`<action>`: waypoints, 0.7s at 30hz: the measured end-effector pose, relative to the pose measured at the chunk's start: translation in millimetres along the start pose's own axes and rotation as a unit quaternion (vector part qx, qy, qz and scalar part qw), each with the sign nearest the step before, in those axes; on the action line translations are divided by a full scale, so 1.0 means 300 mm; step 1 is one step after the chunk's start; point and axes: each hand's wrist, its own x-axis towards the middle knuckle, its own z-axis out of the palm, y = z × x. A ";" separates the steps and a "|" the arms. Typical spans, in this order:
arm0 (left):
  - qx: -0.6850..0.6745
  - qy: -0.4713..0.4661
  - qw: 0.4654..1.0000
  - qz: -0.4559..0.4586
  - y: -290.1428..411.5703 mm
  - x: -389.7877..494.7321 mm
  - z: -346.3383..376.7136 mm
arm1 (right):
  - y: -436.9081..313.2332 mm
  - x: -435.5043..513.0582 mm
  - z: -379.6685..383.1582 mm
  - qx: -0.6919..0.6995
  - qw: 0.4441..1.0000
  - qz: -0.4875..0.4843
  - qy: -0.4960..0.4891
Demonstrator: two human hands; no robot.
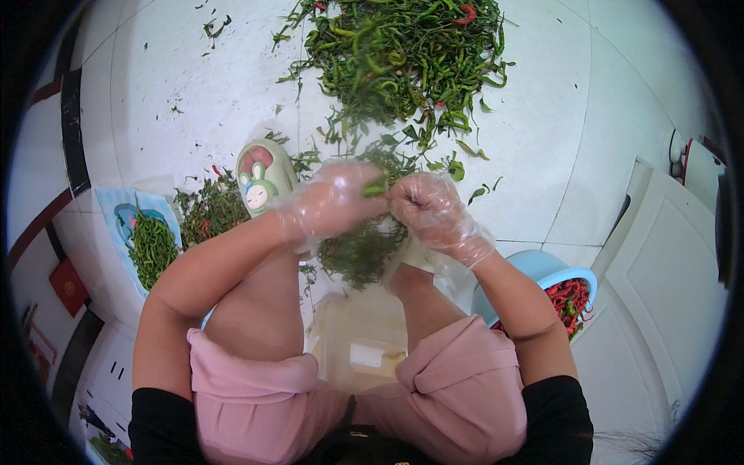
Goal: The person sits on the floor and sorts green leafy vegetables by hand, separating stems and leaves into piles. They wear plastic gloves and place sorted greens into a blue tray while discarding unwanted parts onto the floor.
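Note:
My left hand [337,200], in a clear plastic glove and slightly blurred, has a green chili pepper [374,190] at its fingertips. Right beside it, my right hand [433,212] is gloved too, its fingers curled in. Whether a stem lies inside that curl cannot be told. Blurred green sprigs [386,160] show just beyond both hands. Below them, between my feet, lies a small heap of stems and leaves [363,256]. Farther ahead a large pile of green chili peppers with stems and leaves [407,64] covers the floor, with a few red ones in it.
To the right, a light blue tub [523,267] holds red chili peppers [569,299]. At left, green peppers [152,247] lie on a blue patterned sheet [113,203], beside a heap of stems [212,209]. My left slipper [264,180] borders that heap. A white panel [657,232] stands far right.

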 end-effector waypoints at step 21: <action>-0.511 0.083 0.830 -0.209 -0.057 -0.004 0.032 | 0.172 0.167 -0.123 -0.237 0.924 0.172 0.245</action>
